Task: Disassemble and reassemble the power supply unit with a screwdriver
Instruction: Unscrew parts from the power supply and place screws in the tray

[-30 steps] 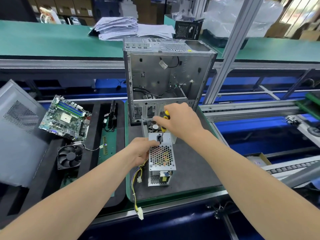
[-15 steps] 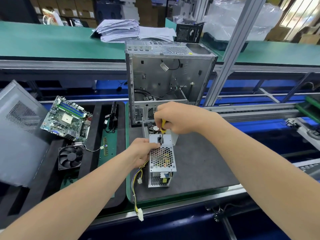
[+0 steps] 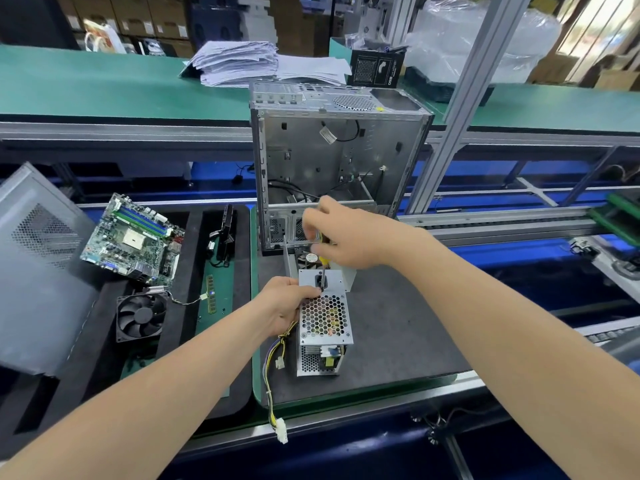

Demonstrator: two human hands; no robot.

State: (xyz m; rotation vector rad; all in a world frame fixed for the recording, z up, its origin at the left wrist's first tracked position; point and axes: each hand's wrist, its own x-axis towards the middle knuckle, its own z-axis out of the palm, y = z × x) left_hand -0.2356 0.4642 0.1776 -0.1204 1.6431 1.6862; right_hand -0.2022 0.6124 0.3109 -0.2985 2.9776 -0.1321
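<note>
power supply: silver perforated-metal power supply unit (image 3: 325, 327), lies flat on dark grey mat (image 3: 398, 334), 6 o'clock from the case, near end open, circuit parts show inside
cables: yellow-black wire bundle (image 3: 277, 348) leaves the unit's 8 o'clock side, runs to 6 o'clock, white plug hangs off the bench edge
left hand: left hand (image 3: 284, 303) at the unit's 9 o'clock side, fingers curled over its far-left top edge, grips it
right hand: right hand (image 3: 346, 237) at 12 o'clock above the unit, fingers curled tight round the tool handle
screwdriver: yellow-and-black-handled screwdriver (image 3: 323, 260), near upright, shaft pointing down, tip at the unit's far end just beside the left thumb; whether on a screw can't tell
case: open silver metal computer case (image 3: 339, 157), upright, 12 o'clock of the mat, loose black cables inside
motherboard: green circuit motherboard (image 3: 131, 240), tilted, 10 o'clock from the unit
fan: black square cooling fan (image 3: 142, 317), 9 o'clock from the unit, just below the motherboard
side panel: grey vented metal panel (image 3: 34, 271), far 9 o'clock edge
papers: white paper stack (image 3: 239, 62), on the green bench, 11 o'clock beyond the case
</note>
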